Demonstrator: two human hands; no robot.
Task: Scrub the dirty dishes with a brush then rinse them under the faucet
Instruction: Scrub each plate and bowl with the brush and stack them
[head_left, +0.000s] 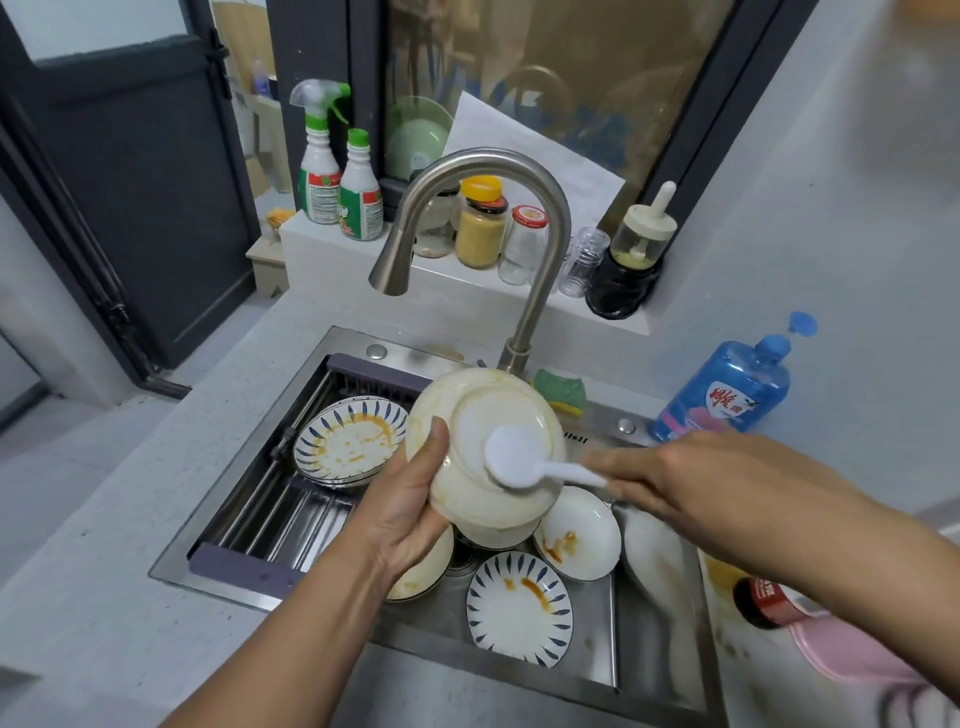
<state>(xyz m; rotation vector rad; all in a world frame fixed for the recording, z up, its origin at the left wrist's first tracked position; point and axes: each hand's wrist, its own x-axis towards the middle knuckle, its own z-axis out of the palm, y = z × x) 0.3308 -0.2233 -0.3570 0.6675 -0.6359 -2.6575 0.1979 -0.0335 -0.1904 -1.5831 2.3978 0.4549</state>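
Currently, head view: scrubbing step, rinse not yet begun. No stream is visible from the faucet (470, 171).

- Left hand (410, 512) clamps the cream plate (478, 410), thumb over its left rim and the fingers hidden behind. The plate is tilted up over the middle of the sink (306, 382), near the faucet base.
- Right hand (691, 473) is closed round the handle end of the white dish brush (519, 460). The brush head presses on the plate's lower centre. The hand is slightly blurred.
- Yellow-brown film remains along the plate's rim, top and left.

Advice for the step: work the brush out from the centre to the stained rim, turning the plate with the thumb, and keep it over the basin so drips fall inside.

Waiting: a sauce-smeared striped plate (350, 441) on the rack at left, another striped plate (519, 608) at the near side, and a stained white bowl (576, 540) just below the brush.
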